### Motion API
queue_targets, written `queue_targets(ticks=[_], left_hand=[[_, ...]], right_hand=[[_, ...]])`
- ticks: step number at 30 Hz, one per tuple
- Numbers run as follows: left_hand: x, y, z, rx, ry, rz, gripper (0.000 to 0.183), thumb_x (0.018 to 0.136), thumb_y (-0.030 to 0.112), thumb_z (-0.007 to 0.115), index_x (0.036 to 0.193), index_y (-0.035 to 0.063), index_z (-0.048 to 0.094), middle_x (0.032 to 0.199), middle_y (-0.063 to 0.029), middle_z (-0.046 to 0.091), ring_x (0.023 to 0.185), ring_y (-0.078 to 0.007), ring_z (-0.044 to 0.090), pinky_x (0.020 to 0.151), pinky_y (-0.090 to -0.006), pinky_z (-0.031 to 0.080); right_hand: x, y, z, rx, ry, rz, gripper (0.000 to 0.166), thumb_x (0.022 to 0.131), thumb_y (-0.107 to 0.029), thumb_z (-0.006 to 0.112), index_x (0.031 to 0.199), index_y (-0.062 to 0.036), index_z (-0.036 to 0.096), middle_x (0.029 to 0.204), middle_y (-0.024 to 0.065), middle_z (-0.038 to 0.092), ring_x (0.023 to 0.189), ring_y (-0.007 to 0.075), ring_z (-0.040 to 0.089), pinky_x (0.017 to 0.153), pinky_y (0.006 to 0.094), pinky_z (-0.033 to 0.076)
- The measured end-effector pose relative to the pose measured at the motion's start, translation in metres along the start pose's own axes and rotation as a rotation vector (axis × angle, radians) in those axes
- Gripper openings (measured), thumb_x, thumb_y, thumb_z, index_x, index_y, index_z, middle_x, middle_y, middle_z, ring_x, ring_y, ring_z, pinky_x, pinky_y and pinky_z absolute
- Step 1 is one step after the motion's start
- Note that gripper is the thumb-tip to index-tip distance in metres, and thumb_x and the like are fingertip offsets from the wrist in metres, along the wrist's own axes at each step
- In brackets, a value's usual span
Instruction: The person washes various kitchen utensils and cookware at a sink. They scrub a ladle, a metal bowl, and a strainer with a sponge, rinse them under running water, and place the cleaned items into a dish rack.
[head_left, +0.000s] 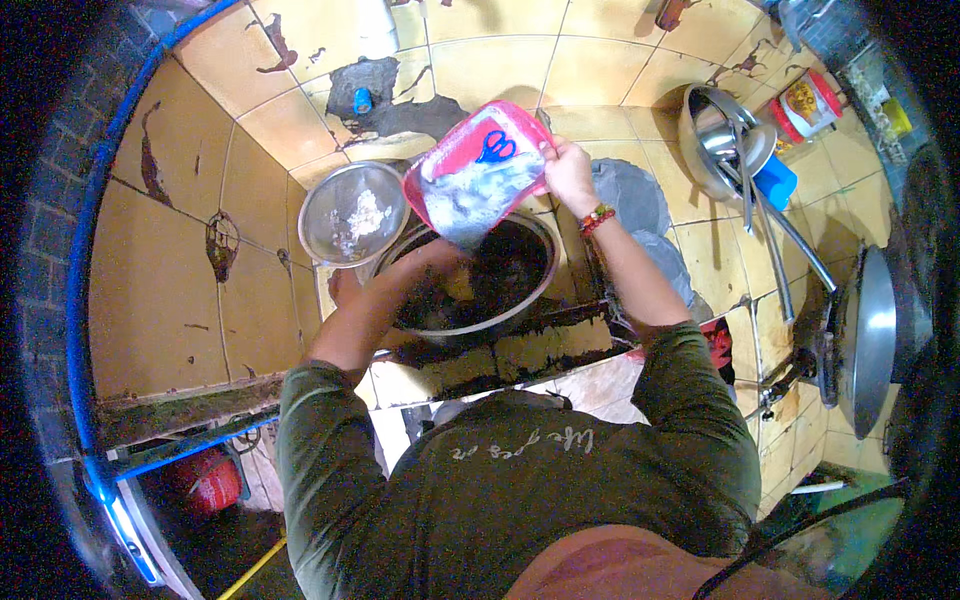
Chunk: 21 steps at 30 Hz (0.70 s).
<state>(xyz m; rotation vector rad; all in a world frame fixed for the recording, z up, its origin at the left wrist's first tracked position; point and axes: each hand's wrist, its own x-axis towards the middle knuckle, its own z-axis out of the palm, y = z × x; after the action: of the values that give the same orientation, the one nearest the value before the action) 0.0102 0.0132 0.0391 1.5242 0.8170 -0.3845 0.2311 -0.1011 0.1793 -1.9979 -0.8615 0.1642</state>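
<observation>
My right hand (568, 174), with a beaded bracelet at the wrist, grips the edge of a pink plastic tub (469, 131). The tub is tilted over a large round vessel (517, 315) with a pale rim and a dark inside. White, foamy-looking matter covers much of the tub's inner face, and a blue looped shape shows there. Motion blurs my left hand (444, 262), which is over the vessel just below the tub's lower edge; its fingers cannot be made out. Left of the vessel, a round mesh strainer (319, 214) bears white clumps.
Grey slabs (630, 195) lie right of the vessel. Farther right are a metal bowl (694, 154) with long-handled utensils, a blue cup (776, 182), a red-lidded jar (810, 105) and a wok-like pan (874, 341). A blue-capped pipe (362, 100) juts from the tiled wall. A red bucket (214, 480) is lower left.
</observation>
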Motion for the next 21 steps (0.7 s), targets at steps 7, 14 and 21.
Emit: queue_targets(ticks=[7, 14, 21], left_hand=[[-0.027, 0.03, 0.021, -0.415, -0.04, 0.202, 0.037, 0.078, 0.028, 0.067, 0.1, -0.0014, 0.061, 0.086, -0.011, 0.064, 0.075, -0.0237, 0.061, 0.067, -0.0373, 0.05], [-0.061, 0.064, 0.004, -0.003, 0.071, 0.426, 0.046, 0.078, 0.035, 0.069, 0.103, -0.0028, 0.058, 0.088, -0.011, 0.063, 0.079, -0.0238, 0.06, 0.073, -0.035, 0.048], [-0.091, 0.039, -0.002, 0.454, 0.161, 0.434, 0.033, 0.072, 0.024, 0.068, 0.096, 0.004, 0.058, 0.09, -0.016, 0.063, 0.086, -0.0262, 0.06, 0.079, -0.0354, 0.046]], right_hand=[[-0.015, 0.014, -0.023, 0.019, 0.048, 0.046, 0.023, 0.087, -0.018, 0.049, 0.096, -0.0039, 0.065, 0.077, 0.0227, 0.063, 0.067, 0.0314, 0.066, 0.065, 0.0432, 0.052], [0.01, 0.043, -0.047, 0.198, -0.062, 0.321, 0.032, 0.087, -0.023, 0.049, 0.089, 0.0045, 0.065, 0.071, 0.0204, 0.065, 0.058, 0.0294, 0.067, 0.047, 0.0378, 0.055], [0.081, 0.096, -0.072, -0.209, 0.049, 0.194, 0.027, 0.076, -0.025, 0.051, 0.075, -0.004, 0.068, 0.075, 0.0197, 0.065, 0.073, 0.0349, 0.065, 0.069, 0.0473, 0.051]])
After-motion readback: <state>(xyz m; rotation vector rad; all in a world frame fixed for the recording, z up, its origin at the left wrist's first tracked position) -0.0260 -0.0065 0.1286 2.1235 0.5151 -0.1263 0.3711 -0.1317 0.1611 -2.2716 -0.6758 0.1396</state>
